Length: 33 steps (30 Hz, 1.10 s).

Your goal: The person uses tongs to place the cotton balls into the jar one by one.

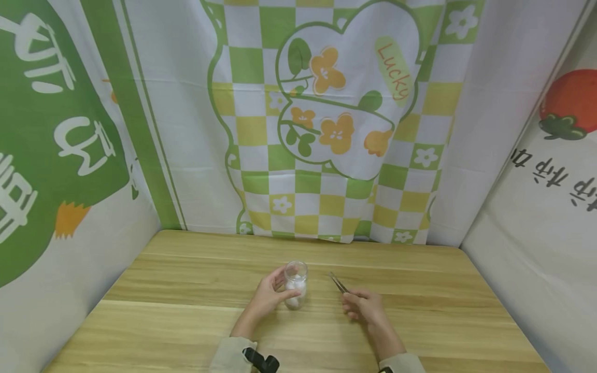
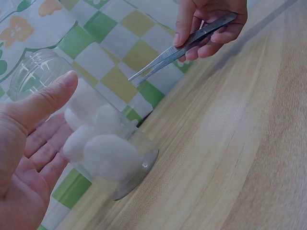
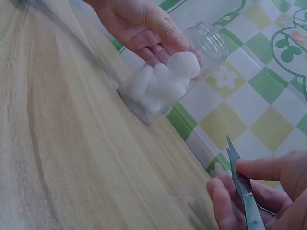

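Observation:
My left hand (image 1: 269, 297) grips a clear glass jar (image 1: 296, 270) that stands upright on the table, its mouth uncovered. Thumb and fingers lie on opposite sides of the glass. White cotton balls (image 2: 112, 155) fill the lower part of the jar, and its upper part is bare glass up to the threaded neck (image 3: 209, 40). To the right, my right hand (image 1: 367, 308) holds metal tweezers (image 2: 168, 56) between thumb and fingers. Their tips point away from the hand and stand slightly apart, with nothing between them, a short way from the jar.
The wood-grain table (image 1: 186, 290) reaches back to a hanging checkered cloth (image 1: 298, 197) with flower prints. Printed cloth also hangs along the left side (image 1: 126, 217) and the right side (image 1: 527, 207).

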Each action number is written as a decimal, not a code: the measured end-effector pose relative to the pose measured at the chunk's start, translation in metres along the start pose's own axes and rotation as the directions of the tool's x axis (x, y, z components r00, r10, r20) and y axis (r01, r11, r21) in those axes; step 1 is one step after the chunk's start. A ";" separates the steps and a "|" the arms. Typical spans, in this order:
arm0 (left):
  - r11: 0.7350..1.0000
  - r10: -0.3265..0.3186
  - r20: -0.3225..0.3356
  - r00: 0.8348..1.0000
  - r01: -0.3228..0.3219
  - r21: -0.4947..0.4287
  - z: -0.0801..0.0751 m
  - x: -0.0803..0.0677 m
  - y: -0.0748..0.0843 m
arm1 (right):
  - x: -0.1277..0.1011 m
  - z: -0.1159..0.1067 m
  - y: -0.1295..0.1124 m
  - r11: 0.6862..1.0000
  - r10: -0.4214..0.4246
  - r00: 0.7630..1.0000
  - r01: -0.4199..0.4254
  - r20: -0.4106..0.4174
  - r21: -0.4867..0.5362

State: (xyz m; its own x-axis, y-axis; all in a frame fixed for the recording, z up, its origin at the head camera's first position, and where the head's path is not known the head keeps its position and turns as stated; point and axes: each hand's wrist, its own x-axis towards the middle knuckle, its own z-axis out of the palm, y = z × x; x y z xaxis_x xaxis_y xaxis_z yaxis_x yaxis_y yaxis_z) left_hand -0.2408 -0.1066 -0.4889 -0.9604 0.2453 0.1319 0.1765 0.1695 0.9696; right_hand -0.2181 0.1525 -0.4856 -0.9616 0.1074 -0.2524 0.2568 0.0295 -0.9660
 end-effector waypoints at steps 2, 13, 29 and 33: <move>1.000 0.001 0.001 1.000 -0.001 -0.002 0.000 0.000 0.000 | 0.000 -0.001 -0.001 1.000 0.017 1.000 -0.017 0.007 0.000; 1.000 -0.003 -0.006 1.000 0.003 0.002 0.000 -0.001 0.000 | -0.004 -0.002 -0.002 0.982 -0.012 0.998 -0.001 -0.067 -0.188; 1.000 0.023 -0.001 1.000 -0.023 0.014 0.000 0.000 0.001 | -0.001 0.003 0.003 0.990 -0.013 0.995 -0.002 -0.103 -0.142; 1.000 0.016 -0.005 1.000 -0.016 -0.002 0.001 -0.001 0.002 | -0.001 0.005 0.005 0.987 -0.025 0.994 0.008 -0.109 -0.159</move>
State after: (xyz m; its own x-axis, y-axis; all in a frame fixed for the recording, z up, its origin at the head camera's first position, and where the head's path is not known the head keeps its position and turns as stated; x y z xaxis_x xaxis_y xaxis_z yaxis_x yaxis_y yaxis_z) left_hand -0.2396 -0.1059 -0.4871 -0.9585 0.2431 0.1486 0.1916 0.1638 0.9677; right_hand -0.2163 0.1479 -0.4900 -0.9516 0.2147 -0.2201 0.2615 0.1882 -0.9467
